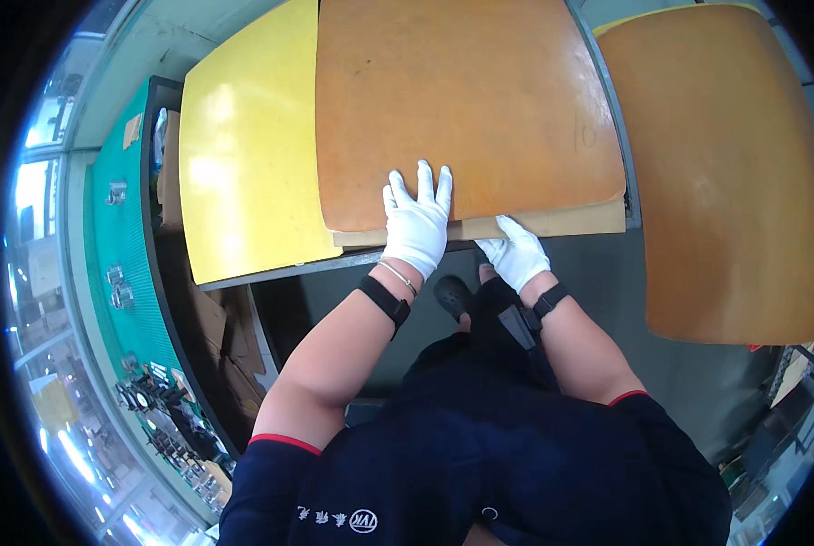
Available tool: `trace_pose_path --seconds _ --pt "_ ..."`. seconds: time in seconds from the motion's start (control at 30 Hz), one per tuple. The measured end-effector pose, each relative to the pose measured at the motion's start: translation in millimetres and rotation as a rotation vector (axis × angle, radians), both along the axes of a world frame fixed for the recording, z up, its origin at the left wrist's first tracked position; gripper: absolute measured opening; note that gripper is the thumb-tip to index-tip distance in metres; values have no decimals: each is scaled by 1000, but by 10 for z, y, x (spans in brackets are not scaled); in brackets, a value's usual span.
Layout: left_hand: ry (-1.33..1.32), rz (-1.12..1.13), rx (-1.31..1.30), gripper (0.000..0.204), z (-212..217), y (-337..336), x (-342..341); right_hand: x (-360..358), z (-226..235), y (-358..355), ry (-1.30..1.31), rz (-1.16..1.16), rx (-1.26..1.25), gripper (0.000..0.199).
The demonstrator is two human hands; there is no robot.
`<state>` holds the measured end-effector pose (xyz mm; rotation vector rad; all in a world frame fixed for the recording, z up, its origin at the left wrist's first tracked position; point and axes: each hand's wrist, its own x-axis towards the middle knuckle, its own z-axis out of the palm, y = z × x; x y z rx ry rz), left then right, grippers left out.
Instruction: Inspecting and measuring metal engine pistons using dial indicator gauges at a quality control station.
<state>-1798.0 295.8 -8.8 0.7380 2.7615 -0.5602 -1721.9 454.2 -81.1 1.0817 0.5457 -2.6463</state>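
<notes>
Here, I see the left hand (416, 227) spread flat on the orange board's (466, 109) near edge, the right hand (516, 253) curled under the same edge beside it; the board stretches away from both, the yellow panel (243, 146) beside it.

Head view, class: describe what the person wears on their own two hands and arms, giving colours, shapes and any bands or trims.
Both the left hand and the right hand wear white gloves covering the fingers. Each wrist carries a black strap; the left also has a thin silvery bracelet. The forearms are bare. Short dark navy sleeves end in a narrow red trim.
</notes>
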Motion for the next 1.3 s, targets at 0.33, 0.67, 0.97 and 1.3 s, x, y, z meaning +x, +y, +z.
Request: trace_pose_path --seconds 0.33,0.67,0.97,1.3 --pt "10 -36 49 73 -134 -20 32 128 -125 55 -45 45 29 32" --pt "-170 -6 86 80 -35 65 -18 62 40 93 -83 63 88 35" --pt "-403 -107 320 71 -20 -303 -208 37 56 182 -259 317 184 41" --pt "191 723 915 66 -236 -1058 -30 54 147 264 -138 273 82 32"
